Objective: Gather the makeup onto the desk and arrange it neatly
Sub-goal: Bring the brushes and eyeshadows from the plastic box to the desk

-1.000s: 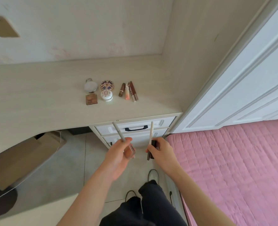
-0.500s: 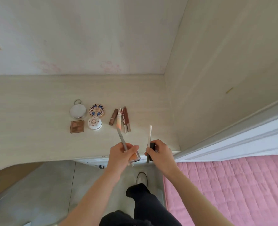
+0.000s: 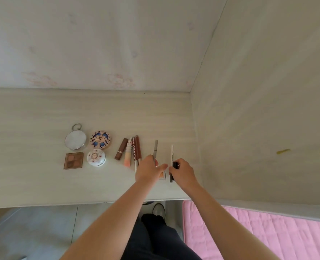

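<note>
Pale wood-grain desk (image 3: 33, 175): makeup laid out in rows.

Left hand (image 3: 148, 170): over the desk, grasping a slim grey pencil (image 3: 155, 150) and what appears to be a peach compact (image 3: 162, 175).

Right hand (image 3: 183, 172): just beside it, pinching a slim white pen (image 3: 172, 152).

Round silver mirror (image 3: 75, 139), square brown eyeshadow palette (image 3: 73, 160) and brown lipstick tube (image 3: 121, 148): lying to the left.

We see a pale wood-grain surface (image 3: 33, 175) with a matt finish. The round silver mirror (image 3: 75, 139) has a shiny metal rim, and the small white round jar (image 3: 96, 157) looks glossy. The pink quilted bed cover (image 3: 268, 231) is stitched cloth, and the grey floor tiles (image 3: 33, 231) look smooth.
</note>
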